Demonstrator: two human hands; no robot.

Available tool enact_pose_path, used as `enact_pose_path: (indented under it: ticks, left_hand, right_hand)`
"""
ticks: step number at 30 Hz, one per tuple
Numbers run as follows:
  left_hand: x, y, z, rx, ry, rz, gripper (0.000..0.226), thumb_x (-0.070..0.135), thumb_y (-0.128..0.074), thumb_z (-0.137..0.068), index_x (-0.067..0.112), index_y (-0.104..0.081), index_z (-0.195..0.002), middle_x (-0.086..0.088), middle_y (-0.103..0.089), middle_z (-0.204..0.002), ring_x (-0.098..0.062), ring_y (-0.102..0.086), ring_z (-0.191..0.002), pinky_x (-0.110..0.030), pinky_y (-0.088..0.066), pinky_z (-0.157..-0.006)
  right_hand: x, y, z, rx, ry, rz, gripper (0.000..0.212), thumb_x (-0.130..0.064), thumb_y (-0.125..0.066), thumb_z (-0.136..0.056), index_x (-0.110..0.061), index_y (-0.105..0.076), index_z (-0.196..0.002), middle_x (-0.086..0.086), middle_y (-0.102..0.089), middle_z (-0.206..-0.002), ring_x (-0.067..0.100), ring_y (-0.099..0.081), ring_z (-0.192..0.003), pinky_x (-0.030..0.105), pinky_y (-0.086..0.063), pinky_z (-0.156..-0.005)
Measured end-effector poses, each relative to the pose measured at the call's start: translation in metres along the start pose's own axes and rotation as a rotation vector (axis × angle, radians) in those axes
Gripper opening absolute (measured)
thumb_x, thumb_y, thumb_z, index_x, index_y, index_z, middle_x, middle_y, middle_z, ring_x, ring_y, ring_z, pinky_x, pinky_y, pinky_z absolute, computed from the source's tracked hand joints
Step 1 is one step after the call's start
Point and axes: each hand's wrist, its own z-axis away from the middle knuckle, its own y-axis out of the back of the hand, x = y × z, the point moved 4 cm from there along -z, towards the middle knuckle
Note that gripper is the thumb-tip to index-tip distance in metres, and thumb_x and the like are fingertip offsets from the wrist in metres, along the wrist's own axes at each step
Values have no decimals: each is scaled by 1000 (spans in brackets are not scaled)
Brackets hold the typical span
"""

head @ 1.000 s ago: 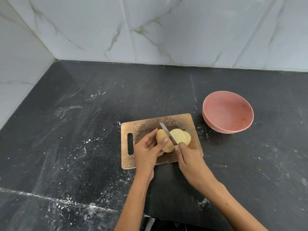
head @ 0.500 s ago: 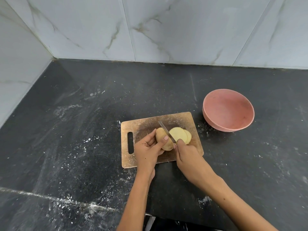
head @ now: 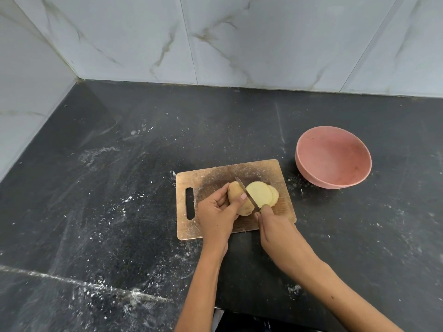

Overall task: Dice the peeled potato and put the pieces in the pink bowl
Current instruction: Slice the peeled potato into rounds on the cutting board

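Curled round the knife's handle, the right hand (head: 275, 226) hides it entirely, so only the blade (head: 247, 194) shows, slanting up and away from the knuckles with its edge set into the potato (head: 239, 200). Just beside it the left hand (head: 215, 212) grips the uncut end of the potato, thumb laid along the top close to the steel and fingers wrapped round the far side. Compared with a second ago the blade sits a little farther toward the left hand, and the slices (head: 261, 196) leaning to the right of it look slightly more fanned out, two or three rounds overlapping and touching the knife's flat. I judge from this that another slice is being taken off, so the work is at slicing and real dicing has not begun; the rounds will likely need stacking and cross-cutting before anything goes anywhere. All of this sits on the right half of the wooden cutting board (head: 203, 178), whose handle slot lies to the left. Farther off, to the right and beyond the board's corner, the pink bowl (head: 311, 173) stands apart on the dark counter (head: 119, 188) with nothing in it, as before. Behind runs the marble-tiled wall (head: 215, 39).
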Motion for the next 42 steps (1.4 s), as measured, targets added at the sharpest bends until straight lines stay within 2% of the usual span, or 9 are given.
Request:
enact_pose_path:
  ticks: [4, 9, 15, 18, 23, 29, 35, 39, 42]
  left_hand:
    - [1, -3, 0, 22, -29, -25, 52, 5, -78, -76, 4, -60, -125, -5, -71, -108, -11, -69, -95, -36, -58, -81]
    - [0, -4, 2, 66, -52, -50, 49, 7, -78, -76, 6, -61, -123, -3, -71, -106, -9, -69, -94, -37, -58, -82]
    - [6, -11, 4, 89, -164, -193, 55, 9, -81, -74, 4, -60, -125, -6, -68, -115, -5, -67, -99, -32, -57, -84]
    - [5, -10, 3, 103, -140, -168, 53, 8, -80, -75, 5, -60, -124, -7, -69, -113, -7, -68, -97, -36, -58, -83]
    - [5, -8, 4, 102, -122, -174, 52, 10, -81, -74, 7, -62, -122, -4, -70, -110, -6, -69, -94, -39, -58, -81]
    - [8, -9, 2, 97, -119, -183, 52, 8, -80, -75, 5, -61, -123, -6, -70, -111, -7, -68, -95, -39, -58, -82]
    - [7, -6, 2, 81, -86, -168, 51, 8, -80, -74, 5, -62, -122, -5, -71, -109, -4, -68, -94, -38, -59, -80]
    - [12, -8, 3, 87, -138, -234, 52, 9, -80, -74, 4, -62, -122, -5, -70, -110, -2, -68, -92, -36, -59, -81]
    - [14, -9, 4, 104, -140, -231, 51, 9, -80, -75, 4, -62, -122, -5, -70, -109, -3, -68, -92, -36, -59, -80]
  right_hand:
    - [-4, 4, -11, -11, -16, 20, 11, -18, -29, -102, -20, -32, -91, 8, -58, -80, 28, -58, -73, 42, -46, -60]
    - [6, -5, 7, -32, -26, -15, 17, -28, -28, -103, -23, -30, -87, -1, -48, -69, 20, -50, -62, 35, -36, -56]
    - [2, 4, -12, -25, -8, -47, 13, -24, -31, -103, -17, -33, -92, -1, -49, -70, 15, -49, -60, 35, -41, -56]
    - [1, 2, -14, -32, -11, -50, 13, -26, -30, -103, -18, -33, -93, 3, -53, -75, 19, -51, -65, 34, -39, -58]
    - [11, -10, 10, -58, -70, -46, 19, -29, -30, -103, -25, -27, -84, -4, -46, -67, 8, -43, -56, 27, -29, -48]
    - [-6, -1, -20, -43, -20, -69, 9, -23, -31, -103, -18, -30, -95, 4, -50, -77, 22, -50, -69, 35, -38, -59]
    - [12, -15, 10, -63, -94, -14, 18, -29, -29, -103, -24, -25, -86, -3, -45, -68, 14, -42, -58, 33, -32, -55]
    - [0, -6, -14, -42, -64, -15, 3, -18, -33, -102, -17, -33, -99, 6, -53, -82, 25, -51, -70, 37, -39, -61]
    - [-3, -7, -17, -62, -85, 8, 6, -12, -34, -100, -17, -32, -99, 8, -55, -87, 27, -56, -77, 39, -42, -62]
